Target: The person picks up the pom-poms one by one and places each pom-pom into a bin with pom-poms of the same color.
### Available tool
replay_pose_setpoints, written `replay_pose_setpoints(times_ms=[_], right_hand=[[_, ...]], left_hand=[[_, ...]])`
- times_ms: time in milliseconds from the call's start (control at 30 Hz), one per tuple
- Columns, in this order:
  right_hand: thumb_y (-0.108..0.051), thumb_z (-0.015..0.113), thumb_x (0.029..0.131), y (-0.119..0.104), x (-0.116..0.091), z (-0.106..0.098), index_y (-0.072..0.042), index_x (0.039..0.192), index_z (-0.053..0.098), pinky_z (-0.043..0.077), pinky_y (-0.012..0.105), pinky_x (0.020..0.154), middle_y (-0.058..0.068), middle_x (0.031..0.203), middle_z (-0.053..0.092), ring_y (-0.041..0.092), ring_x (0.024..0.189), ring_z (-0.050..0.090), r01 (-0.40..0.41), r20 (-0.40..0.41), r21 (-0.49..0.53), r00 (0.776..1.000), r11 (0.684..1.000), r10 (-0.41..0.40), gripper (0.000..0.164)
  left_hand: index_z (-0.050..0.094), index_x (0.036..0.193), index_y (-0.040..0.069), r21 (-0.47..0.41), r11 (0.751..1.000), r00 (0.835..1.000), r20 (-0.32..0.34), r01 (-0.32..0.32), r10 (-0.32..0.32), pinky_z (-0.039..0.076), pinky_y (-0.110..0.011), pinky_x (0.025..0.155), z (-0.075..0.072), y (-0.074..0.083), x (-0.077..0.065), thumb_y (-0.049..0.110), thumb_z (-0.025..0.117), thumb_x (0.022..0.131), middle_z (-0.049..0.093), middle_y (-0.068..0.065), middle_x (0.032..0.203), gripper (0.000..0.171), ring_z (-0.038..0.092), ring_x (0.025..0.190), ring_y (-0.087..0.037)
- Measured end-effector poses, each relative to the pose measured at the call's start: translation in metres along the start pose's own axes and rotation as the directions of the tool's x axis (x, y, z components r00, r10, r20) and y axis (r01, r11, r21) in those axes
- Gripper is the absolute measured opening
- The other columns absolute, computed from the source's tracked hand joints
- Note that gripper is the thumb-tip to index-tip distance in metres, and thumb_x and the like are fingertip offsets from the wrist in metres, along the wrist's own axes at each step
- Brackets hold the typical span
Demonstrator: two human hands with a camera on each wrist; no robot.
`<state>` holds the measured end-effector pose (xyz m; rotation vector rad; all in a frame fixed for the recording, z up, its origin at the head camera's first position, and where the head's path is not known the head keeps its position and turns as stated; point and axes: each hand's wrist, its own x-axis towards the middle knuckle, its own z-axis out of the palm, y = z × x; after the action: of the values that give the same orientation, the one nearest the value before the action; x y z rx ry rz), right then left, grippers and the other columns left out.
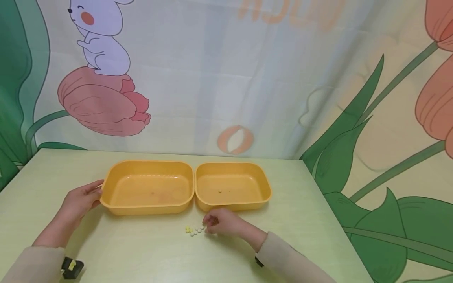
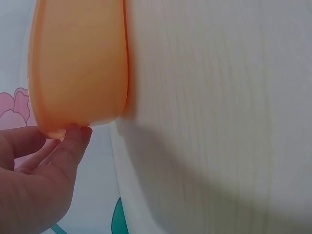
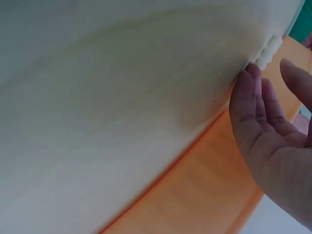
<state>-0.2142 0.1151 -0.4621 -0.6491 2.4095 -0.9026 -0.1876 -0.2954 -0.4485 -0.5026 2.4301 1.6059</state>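
Observation:
Two yellow plastic trays stand side by side. My left hand point(image 1: 79, 200) holds the outer end of the larger left tray point(image 1: 148, 210), its thumb and fingers at the rim. In the left wrist view, that hand's fingertips meet the corner of the tray point(image 2: 80, 63). In front of the smaller right tray point(image 1: 233, 206), my right hand point(image 1: 226, 223) hovers low by a row of small round white pieces point(image 1: 196, 232). Its thumb stands apart from its bent fingers, and nothing shows between them. Small yellow pieces point(image 1: 188, 229) lie at the row's left end.
One tiny pale piece point(image 1: 220, 191) lies inside the right tray, beside smaller specks. The pale table point(image 1: 141, 251) ends at a printed cloth backdrop point(image 1: 198, 90) behind the trays. Black wrist devices show at both sleeves.

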Motion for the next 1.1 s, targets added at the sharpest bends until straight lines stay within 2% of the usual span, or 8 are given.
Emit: replay_pose_setpoints(times_ms=[133,467,733,933,1100], right_hand=[[-0.005,0.076,0.089,-0.001,0.004,0.004,-0.006,0.103,0.073,0.05,0.015,0.064,-0.001,0.085,0.068,0.005,0.072,0.056,-0.009,-0.012,-0.02,1.0,1.0,0.009,0.015],[-0.006,0.077,0.088,-0.001,0.011,0.01,-0.006,0.096,0.073,0.041,0.015,0.064,-0.007,0.073,0.056,0.003,0.068,0.048,0.025,-0.025,-0.129,0.999,0.991,-0.028,0.009],[-0.005,0.078,0.088,-0.003,0.012,0.01,-0.006,0.091,0.073,0.038,0.014,0.062,-0.008,0.071,0.054,0.003,0.066,0.046,0.041,-0.025,-0.139,0.999,0.989,-0.045,0.005],[-0.006,0.077,0.089,-0.002,0.012,0.009,-0.006,0.09,0.073,0.039,0.015,0.063,-0.008,0.073,0.055,0.004,0.069,0.048,0.018,-0.029,-0.113,0.999,0.993,-0.022,0.004],[-0.005,0.076,0.089,-0.001,0.01,0.006,-0.004,0.091,0.074,0.04,0.015,0.064,-0.006,0.076,0.057,0.007,0.072,0.049,-0.001,-0.018,-0.081,1.0,0.997,0.0,0.004]], left_hand=[[0.015,0.161,-0.001,0.003,1.0,1.0,0.001,0.003,-0.003,0.048,-0.038,0.105,0.0,-0.001,0.0,0.018,0.032,0.113,0.027,-0.033,0.163,0.055,0.038,0.148,-0.046],[0.015,0.162,0.0,0.007,1.0,1.0,0.0,0.007,-0.007,0.045,-0.045,0.11,0.0,0.0,0.0,0.018,0.032,0.112,0.026,-0.033,0.163,0.055,0.038,0.148,-0.047],[0.016,0.161,-0.001,0.009,1.0,1.0,0.002,-0.01,0.01,0.047,-0.04,0.106,0.0,0.0,0.001,0.017,0.033,0.112,0.028,-0.033,0.162,0.055,0.038,0.148,-0.046],[0.015,0.161,0.0,0.009,1.0,1.0,0.006,0.003,-0.003,0.044,-0.044,0.11,0.0,0.0,0.001,0.018,0.032,0.112,0.027,-0.032,0.163,0.055,0.038,0.148,-0.046],[0.016,0.161,-0.002,0.013,1.0,1.0,-0.001,-0.008,0.008,0.05,-0.036,0.103,0.0,-0.001,0.0,0.017,0.033,0.112,0.029,-0.033,0.162,0.055,0.04,0.146,-0.046]])
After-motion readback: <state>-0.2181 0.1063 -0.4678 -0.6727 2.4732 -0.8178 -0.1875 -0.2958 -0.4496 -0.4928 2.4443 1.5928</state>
